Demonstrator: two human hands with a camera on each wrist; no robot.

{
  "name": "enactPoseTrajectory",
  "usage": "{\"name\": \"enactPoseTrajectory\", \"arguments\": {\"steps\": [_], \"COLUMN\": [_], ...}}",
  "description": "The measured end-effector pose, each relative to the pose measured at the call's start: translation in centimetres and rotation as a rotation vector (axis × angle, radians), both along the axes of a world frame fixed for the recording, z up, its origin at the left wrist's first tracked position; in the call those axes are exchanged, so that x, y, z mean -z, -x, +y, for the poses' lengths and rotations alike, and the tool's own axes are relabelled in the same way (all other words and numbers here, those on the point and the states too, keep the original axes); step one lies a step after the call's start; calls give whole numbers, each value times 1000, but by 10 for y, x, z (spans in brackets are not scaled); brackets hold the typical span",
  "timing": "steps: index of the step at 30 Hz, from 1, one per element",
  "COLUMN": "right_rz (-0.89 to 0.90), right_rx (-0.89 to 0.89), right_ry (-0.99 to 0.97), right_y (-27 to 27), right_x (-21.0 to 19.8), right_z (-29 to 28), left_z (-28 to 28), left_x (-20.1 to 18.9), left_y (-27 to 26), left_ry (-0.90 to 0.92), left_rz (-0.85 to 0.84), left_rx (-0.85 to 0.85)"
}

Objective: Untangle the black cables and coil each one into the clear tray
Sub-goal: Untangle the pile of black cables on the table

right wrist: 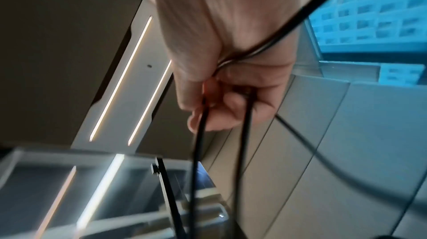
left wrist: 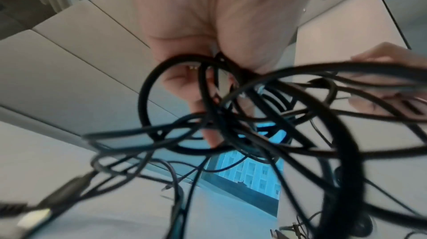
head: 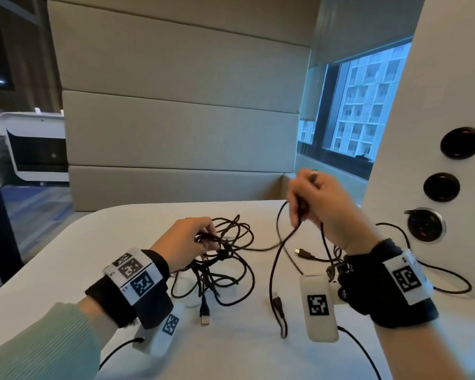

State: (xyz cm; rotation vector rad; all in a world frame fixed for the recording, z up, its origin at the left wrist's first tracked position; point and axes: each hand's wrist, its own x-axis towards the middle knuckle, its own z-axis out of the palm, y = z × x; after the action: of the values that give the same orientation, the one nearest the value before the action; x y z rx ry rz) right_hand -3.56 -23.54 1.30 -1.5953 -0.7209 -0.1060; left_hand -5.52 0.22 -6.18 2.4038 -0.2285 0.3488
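A tangle of black cables (head: 225, 267) lies on the white table (head: 93, 256) in the head view. My left hand (head: 200, 237) grips the top of the tangle, fingers curled round several strands. The left wrist view shows those loops (left wrist: 254, 124) bunched under the left hand (left wrist: 208, 96). My right hand (head: 303, 207) is raised above the table's right side and holds a doubled black cable (head: 274, 259) that hangs down to the table. In the right wrist view, two strands (right wrist: 198, 142) drop from the curled fingers (right wrist: 221, 111). No clear tray is in view.
Loose plug ends lie on the table: a USB plug (head: 204, 319) near the front, another plug (head: 277, 300) and an HDMI plug (head: 303, 253) to the right. A white wall panel with round sockets (head: 425, 224) stands at the right. A padded bench back rises behind.
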Motion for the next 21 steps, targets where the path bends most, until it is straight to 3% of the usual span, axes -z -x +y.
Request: {"name": "enactPoseTrajectory", "arguments": {"steps": [4, 10, 17, 21], "right_rz": [-83, -63, -270, -273], "right_rx": [-14, -150, -123, 9], "right_ry": [658, 1157, 1153, 958], "right_y": [4, 18, 35, 28], "right_x": [17, 34, 48, 38], "right_z": [14, 46, 69, 59], "left_z": [0, 4, -3, 0], "left_x": [0, 11, 16, 15], "left_y": [7, 3, 5, 4], "left_ry": [159, 334, 452, 502], "left_rz": [-138, -292, -428, -480], "left_rx": [-6, -63, -92, -142]}}
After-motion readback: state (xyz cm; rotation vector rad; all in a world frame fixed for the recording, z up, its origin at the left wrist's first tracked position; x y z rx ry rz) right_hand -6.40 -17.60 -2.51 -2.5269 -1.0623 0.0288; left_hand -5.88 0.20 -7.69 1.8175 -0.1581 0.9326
